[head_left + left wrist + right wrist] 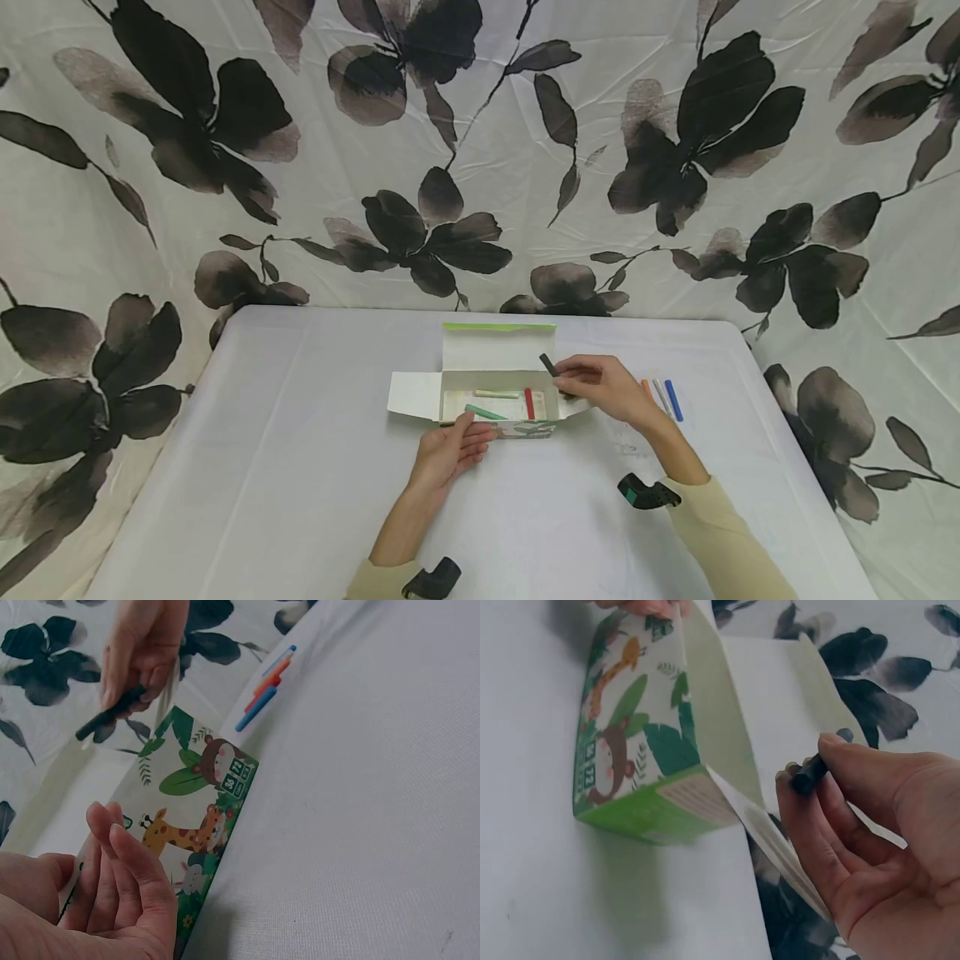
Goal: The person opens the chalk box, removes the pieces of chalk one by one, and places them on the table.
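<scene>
My right hand (607,387) pinches a black crayon (821,766) between thumb and fingertips, over the right end of an open cardboard box (525,430). At the box's near wall, my left hand (444,457) grips the edge, its thumb on the inner side and its cupped fingers along the printed outside. Inside the box lie a green crayon (489,413) close to the left thumb, a pale yellow-green crayon (497,394) and a red crayon (529,403). Giraffe and monkey pictures cover the box front (184,829).
Right of the box, several crayons lie side by side on the white table (300,467), among them an orange crayon (647,388) and a blue crayon (674,401). The box's left flap (415,395) and back lid (498,348) stand folded out. Behind the table hangs a flowered cloth (525,167).
</scene>
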{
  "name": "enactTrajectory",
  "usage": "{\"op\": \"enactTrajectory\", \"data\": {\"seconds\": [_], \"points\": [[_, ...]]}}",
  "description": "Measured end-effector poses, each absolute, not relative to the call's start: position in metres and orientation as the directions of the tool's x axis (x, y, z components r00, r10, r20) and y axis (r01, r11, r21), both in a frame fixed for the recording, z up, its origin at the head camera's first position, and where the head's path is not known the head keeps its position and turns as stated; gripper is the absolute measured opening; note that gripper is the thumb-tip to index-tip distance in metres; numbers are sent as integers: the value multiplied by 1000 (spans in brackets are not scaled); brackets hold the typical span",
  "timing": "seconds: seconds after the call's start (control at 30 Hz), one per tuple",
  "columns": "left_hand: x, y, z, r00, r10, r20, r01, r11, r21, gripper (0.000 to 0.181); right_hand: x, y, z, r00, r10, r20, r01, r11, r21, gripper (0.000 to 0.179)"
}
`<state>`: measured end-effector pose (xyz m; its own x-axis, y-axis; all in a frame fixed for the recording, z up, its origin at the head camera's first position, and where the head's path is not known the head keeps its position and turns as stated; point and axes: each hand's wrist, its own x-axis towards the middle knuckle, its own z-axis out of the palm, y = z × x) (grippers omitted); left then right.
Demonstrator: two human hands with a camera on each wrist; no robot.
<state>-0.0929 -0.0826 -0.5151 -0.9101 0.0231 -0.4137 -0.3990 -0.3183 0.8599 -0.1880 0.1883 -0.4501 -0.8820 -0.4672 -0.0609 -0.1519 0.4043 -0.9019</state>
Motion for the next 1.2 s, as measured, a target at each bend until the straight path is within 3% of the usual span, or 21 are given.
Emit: {"op": "enactTrajectory", "data": {"seconds": [0.43, 0.97, 1.2], "points": [[-94, -83, -517, -909, 19, -416, -401, -307, 863, 48, -168, 234, -447, -960, -250, -125, 4, 437, -900, 49], [-93, -83, -517, -906, 13, -422, -405, -315, 858, 48, -141, 269, -479, -966, -90, -242, 176, 455, -873, 62], [-93, -82, -516, -905, 19, -426, -410, -311, 857, 47, -129, 277, -501, -958, -54, -281, 224, 466, -856, 58]]}}
